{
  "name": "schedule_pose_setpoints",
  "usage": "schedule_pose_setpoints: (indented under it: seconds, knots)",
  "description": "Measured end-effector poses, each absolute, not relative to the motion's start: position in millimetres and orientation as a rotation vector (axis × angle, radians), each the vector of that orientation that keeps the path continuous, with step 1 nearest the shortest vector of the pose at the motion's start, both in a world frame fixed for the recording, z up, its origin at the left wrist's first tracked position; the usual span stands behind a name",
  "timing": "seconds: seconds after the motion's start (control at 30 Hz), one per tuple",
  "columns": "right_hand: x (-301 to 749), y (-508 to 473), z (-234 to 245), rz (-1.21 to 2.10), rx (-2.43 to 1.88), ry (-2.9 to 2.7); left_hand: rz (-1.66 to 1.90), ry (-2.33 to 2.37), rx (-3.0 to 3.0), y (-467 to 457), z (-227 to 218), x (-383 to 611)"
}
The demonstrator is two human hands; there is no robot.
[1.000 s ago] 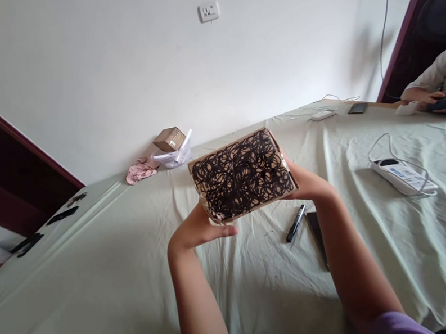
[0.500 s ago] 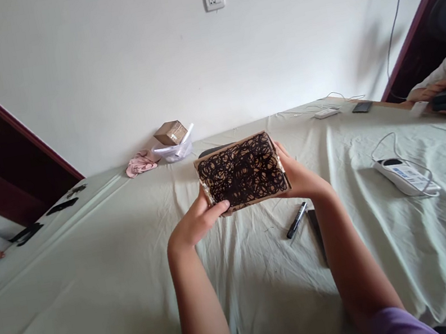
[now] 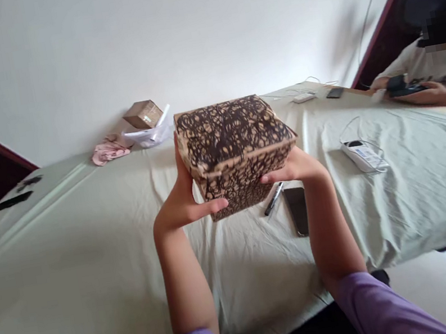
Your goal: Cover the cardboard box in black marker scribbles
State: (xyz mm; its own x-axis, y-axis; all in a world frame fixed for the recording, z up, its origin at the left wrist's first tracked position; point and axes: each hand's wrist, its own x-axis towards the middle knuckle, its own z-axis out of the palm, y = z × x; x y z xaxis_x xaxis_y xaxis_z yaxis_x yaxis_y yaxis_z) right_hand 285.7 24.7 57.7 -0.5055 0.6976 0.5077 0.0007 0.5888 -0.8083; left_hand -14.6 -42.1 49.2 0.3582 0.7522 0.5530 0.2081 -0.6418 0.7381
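A cardboard box [image 3: 238,130], its top and front covered in black looping scribbles, is held up above the cloth and tilted so both faces show. My left hand [image 3: 187,196] grips its left side, thumb across the lower front. On the right side my right hand [image 3: 293,165] is closed round it, with the thumb on the front face; the other fingers are mostly hidden. Below the box, a black marker [image 3: 273,199] lies on the cloth beside a dark phone [image 3: 298,211].
A pale green cloth [image 3: 105,255] covers the table. At the back left are a pink cloth [image 3: 110,149] and a plastic bowl [image 3: 149,136] with a small carton [image 3: 143,115] on it. A white power strip [image 3: 364,156] lies right. Another person [image 3: 442,73] sits at the far right, holding a dark object.
The box has turned from showing one scribbled face to showing its top and front. My right thumb now rests on the front. The view has shifted, uncovering more of the phone.
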Motion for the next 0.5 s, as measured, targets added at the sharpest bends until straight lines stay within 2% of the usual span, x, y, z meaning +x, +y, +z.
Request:
schedule_pose_setpoints:
  seconds: [0.13, 0.3, 0.5]
  knots:
    - [302, 32, 28, 0.907, -0.584, -1.908, 1.315, 0.788, 2.125, -16, 30, -8]
    - [325, 34, -49, 0.902, -0.896, -1.875, 1.27, 0.855, 1.897, 25, -35, -2]
    - [326, 13, -110, 0.541, -1.464, -2.507, 1.515, 0.875, 1.509, 18, -97, 7]
